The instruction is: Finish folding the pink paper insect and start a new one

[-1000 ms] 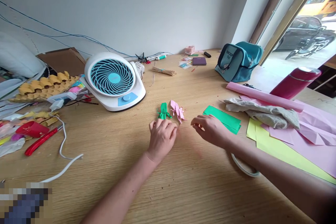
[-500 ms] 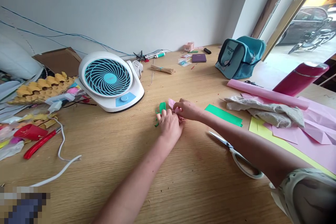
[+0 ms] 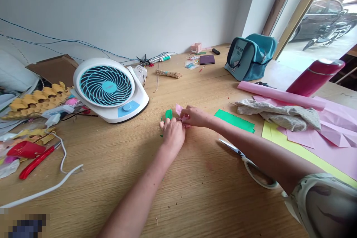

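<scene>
My left hand (image 3: 173, 133) rests low over the wooden table, its fingers bent down around small pink paper, and touches my right hand. Thumb and fingers of my right hand (image 3: 194, 116) are pinched on the pink paper (image 3: 179, 109), part of which sticks up behind them. A small green paper piece (image 3: 169, 114) shows just beyond my left fingers. Right of the hands lies a green paper strip (image 3: 234, 120). Scissors (image 3: 242, 156) with white handles lie partly beneath my right forearm. My fingers hide most of the pink paper.
A white and blue fan (image 3: 111, 89) stands at the left, with a red-handled cutter (image 3: 37, 161) and clutter beyond. Bundled sticks (image 3: 168, 74) lie at the back. To the right are a teal bag (image 3: 251, 57), a pink bottle (image 3: 315, 77), grey cloth (image 3: 279, 113) and pink sheets.
The view has shifted slightly, so most things appear further left. Both hands remain together at the pink paper, with only slight finger movement.
</scene>
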`<state>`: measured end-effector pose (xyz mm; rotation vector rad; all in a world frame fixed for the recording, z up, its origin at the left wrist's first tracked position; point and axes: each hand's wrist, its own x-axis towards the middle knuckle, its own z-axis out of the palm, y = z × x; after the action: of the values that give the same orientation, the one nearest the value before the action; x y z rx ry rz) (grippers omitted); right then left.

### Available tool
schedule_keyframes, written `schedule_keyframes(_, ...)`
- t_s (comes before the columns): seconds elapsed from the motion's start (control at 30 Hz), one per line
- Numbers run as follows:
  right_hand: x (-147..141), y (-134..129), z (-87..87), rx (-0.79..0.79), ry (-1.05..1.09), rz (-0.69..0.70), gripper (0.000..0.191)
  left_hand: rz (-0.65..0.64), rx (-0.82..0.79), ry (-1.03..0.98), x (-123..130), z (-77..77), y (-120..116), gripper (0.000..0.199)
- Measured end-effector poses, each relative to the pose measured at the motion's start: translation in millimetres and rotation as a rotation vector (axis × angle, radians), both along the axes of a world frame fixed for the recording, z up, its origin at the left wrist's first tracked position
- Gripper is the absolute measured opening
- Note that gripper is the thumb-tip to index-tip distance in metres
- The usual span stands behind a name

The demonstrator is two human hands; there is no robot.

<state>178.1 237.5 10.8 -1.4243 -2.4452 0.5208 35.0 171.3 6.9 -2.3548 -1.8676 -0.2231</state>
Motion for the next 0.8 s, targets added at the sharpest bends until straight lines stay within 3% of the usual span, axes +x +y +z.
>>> schedule_keyframes(0.33, -2, -3, 7.2, -0.008, -0.023, 0.032, 0.026, -0.024, 0.017, 0.045, -4, 4.7, 9, 0.03)
schedule_keyframes(0.63, 3, 1, 1.5, 0.008, 0.008, 0.084, 0.024, -0.32, 0.002, 0.101, -18, -1.3, -4, 0.037)
schedule_keyframes(0.8, 8, 5, -3.7, 0.023, 0.046, 0.121, 0.024, -0.268, -0.031, 0.061, -22, -2.9, -7, 0.033)
